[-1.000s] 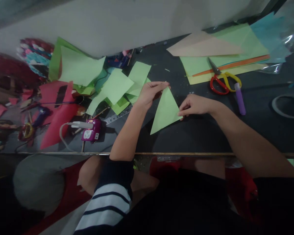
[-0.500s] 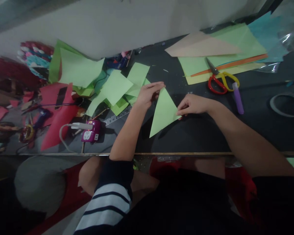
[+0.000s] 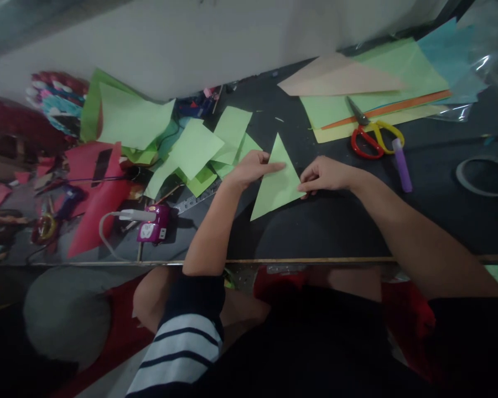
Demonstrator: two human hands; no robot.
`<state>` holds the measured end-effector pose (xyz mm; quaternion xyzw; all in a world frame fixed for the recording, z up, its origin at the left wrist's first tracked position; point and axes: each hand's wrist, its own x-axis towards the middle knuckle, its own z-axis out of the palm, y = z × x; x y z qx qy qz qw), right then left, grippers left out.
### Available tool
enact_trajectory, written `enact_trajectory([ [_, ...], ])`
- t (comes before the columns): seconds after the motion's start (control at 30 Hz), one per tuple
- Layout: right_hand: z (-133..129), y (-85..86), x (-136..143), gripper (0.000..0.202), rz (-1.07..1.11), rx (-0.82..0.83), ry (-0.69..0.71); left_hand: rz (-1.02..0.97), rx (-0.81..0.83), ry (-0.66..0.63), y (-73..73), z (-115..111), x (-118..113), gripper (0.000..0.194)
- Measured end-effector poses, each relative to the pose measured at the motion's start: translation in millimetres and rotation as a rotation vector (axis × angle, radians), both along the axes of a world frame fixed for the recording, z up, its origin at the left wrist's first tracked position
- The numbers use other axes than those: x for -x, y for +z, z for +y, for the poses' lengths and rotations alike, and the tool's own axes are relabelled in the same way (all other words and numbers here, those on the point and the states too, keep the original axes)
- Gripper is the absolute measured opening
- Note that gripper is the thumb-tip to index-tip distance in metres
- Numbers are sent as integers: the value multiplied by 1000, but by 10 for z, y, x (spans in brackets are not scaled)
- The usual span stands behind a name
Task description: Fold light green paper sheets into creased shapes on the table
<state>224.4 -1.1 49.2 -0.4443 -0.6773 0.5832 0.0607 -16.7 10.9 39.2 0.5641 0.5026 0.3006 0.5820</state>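
Note:
Between my two hands is a triangle of light green paper (image 3: pixel 277 190), its tip pointing away from me. My left hand (image 3: pixel 251 167) is closed at the paper's left edge, one finger lying across its face while other fingertips are partly hidden. With thumb and fingers pinched together, my right hand (image 3: pixel 320 176) grips the lower right corner. Left of the triangle, cut pieces of green paper (image 3: pixel 197 148) lie in a loose heap.
Scissors (image 3: pixel 369 130) with red and yellow handles rest by layered coloured sheets (image 3: pixel 332 113). Beside them lie a purple tube (image 3: pixel 403 168) and a roll of tape (image 3: pixel 460 174). A purple plug adapter (image 3: pixel 161 221), a metal ruler (image 3: pixel 195 200) and red paper (image 3: pixel 97 213) are leftward.
My left hand has slid down from the triangle's tip to its left edge, a finger now across the face. My right hand keeps its pinch on the corner; the paper has shifted slightly away.

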Motion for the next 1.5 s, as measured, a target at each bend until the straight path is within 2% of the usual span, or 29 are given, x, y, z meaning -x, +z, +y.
enact_trajectory([
  [0.07, 7, -26, 0, 35, 30, -14, -112, 18, 20, 58, -23, 12, -8, 41],
  [0.23, 9, -77, 9, 39, 139, -194, -421, -122, -14, 248, -69, 63, -29, 35],
  [0.33, -2, -83, 15, 40, 172, -238, -494, -180, -58, 278, -65, 63, -33, 32],
  [0.47, -13, -63, 5, 41, 198, -216, -492, -218, -63, 326, -93, 75, -22, 35],
  [0.63, -7, -54, -24, 42, 211, -202, -464, -221, -85, 355, -224, 159, 30, 24],
  [0.73, 2, -82, -33, 42, 212, -209, -450, -195, -45, 374, -237, 178, 44, 24],
  [0.87, 5, -121, -16, 41, 238, -191, -447, -256, 47, 505, -76, 92, -40, 16],
  [0.97, 1, -135, -4, 31, 259, -164, -461, -277, 63, 649, 82, 20, -107, 27],
  [1.03, 2, -141, -7, 27, 271, -144, -456, -281, 36, 680, 146, 3, -113, 31],
  [1.13, 9, -148, -21, 24, 282, -115, -468, -318, 4, 617, 151, 16, -73, 24],
  [1.3, 14, -142, -32, 23, 284, -106, -453, -248, 48, 413, 5, 71, -13, 14],
  [1.4, 6, -130, -22, 21, 278, -109, -444, -240, 7, 441, -64, 93, -19, 15],
  [1.5, -4, -124, -5, 20, 285, -111, -444, -265, -20, 510, -58, 98, -41, 14],
])
